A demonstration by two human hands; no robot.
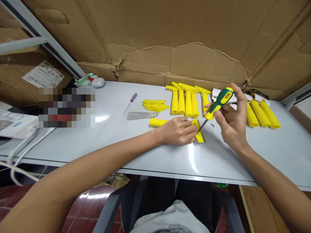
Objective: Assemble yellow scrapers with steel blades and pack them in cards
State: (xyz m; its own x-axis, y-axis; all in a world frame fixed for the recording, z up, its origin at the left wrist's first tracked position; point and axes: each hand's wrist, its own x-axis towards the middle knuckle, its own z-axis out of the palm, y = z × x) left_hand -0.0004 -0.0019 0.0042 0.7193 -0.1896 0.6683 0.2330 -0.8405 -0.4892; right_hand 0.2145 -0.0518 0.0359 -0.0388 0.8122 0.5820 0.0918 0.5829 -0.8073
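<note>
"Yellow T-shaped handle (200, 138): where did it lie?"

"On the pale table (170, 159), left of the right hand (232, 121), long axis running left to right. Left hand (179, 131) was nearer, curled over its grip (157, 122); right held the green-and-yellow screwdriver (220, 99), tip at the crosspiece (195, 123)."

"Looks?"

"Tubular grip, flat crosspiece."

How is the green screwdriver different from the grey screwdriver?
The green screwdriver is in the right hand; the grey screwdriver lies on the table.
The green screwdriver has a fat green-and-yellow handle; the grey screwdriver's is slimmer, grey with some red.
The green screwdriver is tilted, tip down; the grey screwdriver lies flat.
Both have a handle and a thin metal shaft.
</note>
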